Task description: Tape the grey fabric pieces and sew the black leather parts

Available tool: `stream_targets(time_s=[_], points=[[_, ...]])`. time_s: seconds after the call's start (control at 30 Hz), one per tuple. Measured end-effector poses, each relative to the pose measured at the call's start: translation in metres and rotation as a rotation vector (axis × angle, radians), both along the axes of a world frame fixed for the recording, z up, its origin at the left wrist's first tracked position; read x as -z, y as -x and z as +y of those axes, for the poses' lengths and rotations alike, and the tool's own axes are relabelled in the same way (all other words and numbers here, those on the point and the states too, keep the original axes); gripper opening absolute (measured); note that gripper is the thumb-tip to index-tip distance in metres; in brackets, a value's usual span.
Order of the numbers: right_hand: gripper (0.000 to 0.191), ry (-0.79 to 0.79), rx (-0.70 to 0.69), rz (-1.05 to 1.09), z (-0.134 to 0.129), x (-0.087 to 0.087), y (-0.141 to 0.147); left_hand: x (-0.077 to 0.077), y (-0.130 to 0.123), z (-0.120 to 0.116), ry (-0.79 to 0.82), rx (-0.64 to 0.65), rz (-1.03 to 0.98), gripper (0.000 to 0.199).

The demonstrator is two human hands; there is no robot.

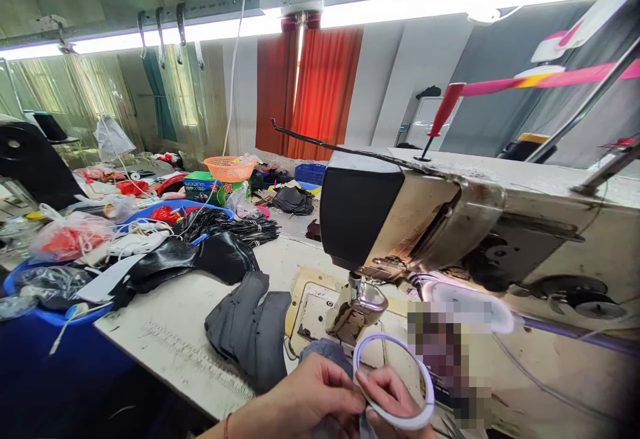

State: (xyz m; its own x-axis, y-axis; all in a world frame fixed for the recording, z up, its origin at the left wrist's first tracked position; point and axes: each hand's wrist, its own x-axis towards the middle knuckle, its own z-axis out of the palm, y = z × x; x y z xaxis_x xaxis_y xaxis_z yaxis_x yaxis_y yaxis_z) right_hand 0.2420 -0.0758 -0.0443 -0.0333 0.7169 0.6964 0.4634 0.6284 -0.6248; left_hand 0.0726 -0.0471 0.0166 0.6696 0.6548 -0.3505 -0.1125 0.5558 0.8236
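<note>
My left hand (315,396) and my right hand (393,392) meet at the bottom of the view, in front of the sewing machine (440,226). A narrow roll of white tape (429,392) hangs around the fingers of my right hand, which are curled and gripping it. The left thumb and fingers are pinched together beside the roll; what they hold is hidden. A bit of dark grey material shows below the fingertips. Just beyond my hands lies a grey-blue piece (325,352) near the machine's presser foot area. Left of it, dark grey cut pieces (250,332) overlap on the table.
Black glossy pieces (195,259) lie at the table's left edge. Blue tubs (75,316) full of bags and scraps stand beyond it. An orange basket (230,170) sits on a green box (203,189) behind. A lamp (470,306) glows under the machine arm.
</note>
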Motion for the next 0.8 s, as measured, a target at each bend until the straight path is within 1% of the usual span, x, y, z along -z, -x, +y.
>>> stream_targets(time_s=[0.1, 0.13, 0.2, 0.27, 0.33, 0.4, 0.47, 0.53, 0.57, 0.6, 0.67, 0.8], points=[[0.030, -0.074, 0.115, -0.096, 0.013, 0.017, -0.009, 0.001, -0.006, 0.000, 0.011, -0.064, 0.096, 0.023], [0.028, -0.081, 0.131, -0.117, 0.014, 0.022, -0.010, 0.001, -0.008, 0.000, 0.010, -0.080, 0.114, 0.024], [0.029, -0.076, 0.126, -0.136, 0.010, 0.029, -0.010, 0.001, -0.009, -0.001, 0.025, -0.095, 0.121, 0.026], [0.036, -0.050, 0.117, -0.144, 0.002, 0.031, -0.007, 0.002, -0.008, -0.002, 0.058, -0.094, 0.095, 0.031], [0.042, -0.017, 0.116, -0.146, -0.003, 0.031, -0.006, 0.003, -0.006, -0.003, 0.074, -0.087, 0.052, 0.037], [0.043, -0.023, 0.092, -0.148, -0.003, 0.028, -0.009, 0.005, -0.002, -0.003, 0.059, -0.073, 0.017, 0.042], [0.042, -0.072, 0.010, -0.170, 0.002, 0.024, -0.016, 0.008, 0.001, -0.002, 0.043, -0.037, -0.006, 0.042], [0.042, -0.127, -0.090, -0.208, 0.007, 0.019, -0.022, 0.011, 0.002, 0.000, 0.066, 0.006, -0.021, 0.037], [0.041, -0.142, -0.114, -0.218, 0.009, 0.017, -0.024, 0.012, 0.002, 0.001, 0.085, 0.025, -0.031, 0.034], [0.040, -0.152, -0.115, -0.217, 0.010, 0.014, -0.025, 0.013, 0.002, 0.002, 0.102, 0.036, -0.040, 0.030], [0.039, -0.151, -0.070, -0.194, 0.010, 0.011, -0.022, 0.014, 0.001, 0.003, 0.126, 0.041, -0.042, 0.023], [0.037, -0.201, -0.017, -0.220, 0.007, 0.009, -0.011, 0.011, -0.005, 0.002, 0.138, -0.026, 0.056, 0.014]])
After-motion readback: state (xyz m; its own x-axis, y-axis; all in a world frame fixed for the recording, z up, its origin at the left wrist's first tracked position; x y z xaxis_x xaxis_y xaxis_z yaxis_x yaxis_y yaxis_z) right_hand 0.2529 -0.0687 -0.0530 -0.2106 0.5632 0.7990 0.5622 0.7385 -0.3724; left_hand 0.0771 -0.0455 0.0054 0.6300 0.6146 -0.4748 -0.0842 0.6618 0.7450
